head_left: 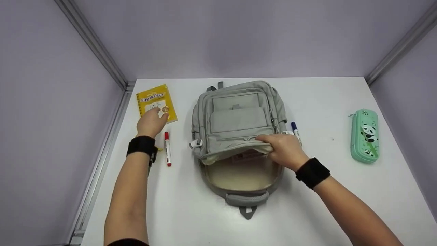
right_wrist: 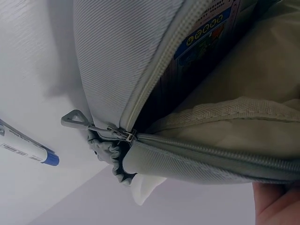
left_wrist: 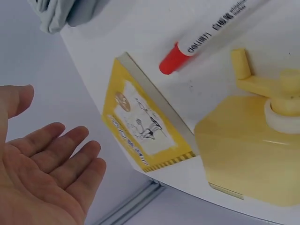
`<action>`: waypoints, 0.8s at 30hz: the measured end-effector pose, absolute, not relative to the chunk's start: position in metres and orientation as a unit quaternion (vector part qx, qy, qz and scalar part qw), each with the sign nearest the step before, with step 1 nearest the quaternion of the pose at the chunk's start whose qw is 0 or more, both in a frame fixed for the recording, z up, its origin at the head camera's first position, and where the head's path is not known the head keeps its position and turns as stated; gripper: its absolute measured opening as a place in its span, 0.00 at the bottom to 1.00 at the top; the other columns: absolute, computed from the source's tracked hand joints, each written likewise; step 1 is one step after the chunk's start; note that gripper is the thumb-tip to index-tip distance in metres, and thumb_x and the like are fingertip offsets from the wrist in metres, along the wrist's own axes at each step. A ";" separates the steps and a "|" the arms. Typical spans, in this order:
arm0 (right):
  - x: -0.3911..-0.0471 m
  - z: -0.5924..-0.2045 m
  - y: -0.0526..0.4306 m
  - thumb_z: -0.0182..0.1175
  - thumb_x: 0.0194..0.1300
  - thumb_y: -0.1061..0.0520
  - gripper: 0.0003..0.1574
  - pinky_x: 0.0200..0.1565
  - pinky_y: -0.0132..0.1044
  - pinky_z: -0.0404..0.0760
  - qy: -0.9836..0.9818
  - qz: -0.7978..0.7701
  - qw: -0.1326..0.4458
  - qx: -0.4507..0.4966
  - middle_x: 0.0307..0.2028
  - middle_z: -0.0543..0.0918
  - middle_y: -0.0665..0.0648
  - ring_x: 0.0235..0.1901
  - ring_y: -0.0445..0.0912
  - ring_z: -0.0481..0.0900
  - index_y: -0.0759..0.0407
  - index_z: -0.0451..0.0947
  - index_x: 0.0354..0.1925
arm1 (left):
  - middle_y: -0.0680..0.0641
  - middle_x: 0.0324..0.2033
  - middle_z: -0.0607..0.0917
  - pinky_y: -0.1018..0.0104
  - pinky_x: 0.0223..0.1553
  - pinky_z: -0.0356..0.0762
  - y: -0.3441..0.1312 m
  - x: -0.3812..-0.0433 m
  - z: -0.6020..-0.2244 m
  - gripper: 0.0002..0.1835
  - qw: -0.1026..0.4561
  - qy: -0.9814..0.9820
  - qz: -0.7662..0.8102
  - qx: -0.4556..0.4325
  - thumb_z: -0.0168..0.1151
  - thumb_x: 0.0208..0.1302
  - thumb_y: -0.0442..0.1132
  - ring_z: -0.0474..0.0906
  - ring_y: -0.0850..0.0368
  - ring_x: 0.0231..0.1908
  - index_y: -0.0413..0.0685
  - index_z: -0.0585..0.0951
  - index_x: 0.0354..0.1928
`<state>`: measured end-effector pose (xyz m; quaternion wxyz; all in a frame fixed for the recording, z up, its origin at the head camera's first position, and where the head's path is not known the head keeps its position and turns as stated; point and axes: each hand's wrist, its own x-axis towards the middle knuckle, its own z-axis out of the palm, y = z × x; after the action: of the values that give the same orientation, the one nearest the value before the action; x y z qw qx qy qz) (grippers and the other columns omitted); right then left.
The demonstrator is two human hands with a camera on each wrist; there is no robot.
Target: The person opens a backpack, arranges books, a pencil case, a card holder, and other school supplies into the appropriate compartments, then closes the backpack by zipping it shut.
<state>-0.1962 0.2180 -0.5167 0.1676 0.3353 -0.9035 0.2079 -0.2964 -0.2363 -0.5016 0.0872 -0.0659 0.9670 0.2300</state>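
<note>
Left grip point(head_left: 152, 123) spread near yellow notebook point(head_left: 159, 97), tabletop point(head_left: 327, 102) far-left corner | right grip point(head_left: 288, 150) pinches grey backpack point(head_left: 239, 119) flap

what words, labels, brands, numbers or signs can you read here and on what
"deli 得力 白板笔 whiteboard marker": red-capped marker
Yellow book: title and badge too blurred to read surely
Blue-capped marker: print too blurred
Printed item inside the backpack: lettering too small, blurred
Pencil case: no readable words

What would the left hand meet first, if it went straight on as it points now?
Most likely the yellow notebook, partly hidden by the left hand in the head view; the depth between them is unclear.
</note>
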 end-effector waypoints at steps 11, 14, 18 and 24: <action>-0.195 -0.519 0.215 0.74 0.50 0.65 0.26 0.28 0.48 0.84 -0.898 0.207 0.181 0.343 0.40 0.91 0.53 0.34 0.51 0.90 0.50 0.87 0.49 | 0.37 0.37 0.82 0.52 0.38 0.76 -0.255 -0.309 -0.519 0.27 0.153 0.956 0.188 -0.163 0.49 0.76 0.54 0.77 0.44 0.37 0.33 0.79 0.48; -0.194 -0.520 0.214 0.74 0.49 0.65 0.26 0.29 0.47 0.84 -0.896 0.206 0.182 0.350 0.40 0.91 0.53 0.34 0.50 0.89 0.50 0.87 0.49 | 0.34 0.41 0.83 0.50 0.41 0.78 -0.258 -0.309 -0.524 0.29 0.168 0.954 0.177 -0.174 0.49 0.76 0.55 0.79 0.41 0.40 0.31 0.79 0.52; -0.194 -0.520 0.214 0.74 0.48 0.66 0.27 0.29 0.48 0.84 -0.896 0.206 0.180 0.351 0.40 0.91 0.53 0.34 0.50 0.89 0.50 0.87 0.49 | 0.24 0.65 0.69 0.35 0.63 0.66 -0.256 -0.310 -0.534 0.37 0.180 0.963 0.154 -0.126 0.47 0.77 0.54 0.68 0.27 0.62 0.31 0.61 0.74; -0.196 -0.519 0.217 0.74 0.50 0.65 0.26 0.30 0.48 0.84 -0.899 0.202 0.179 0.343 0.39 0.91 0.52 0.34 0.49 0.89 0.49 0.87 0.49 | 0.27 0.77 0.43 0.30 0.71 0.40 -0.238 -0.318 -0.547 0.39 0.224 0.965 0.131 -0.038 0.38 0.80 0.58 0.39 0.25 0.75 0.41 0.46 0.81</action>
<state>-0.1960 0.2170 -0.5192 0.1791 0.3434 -0.8995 0.2023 -0.3182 -0.2384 -0.5473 0.2236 -0.0379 0.9651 0.1306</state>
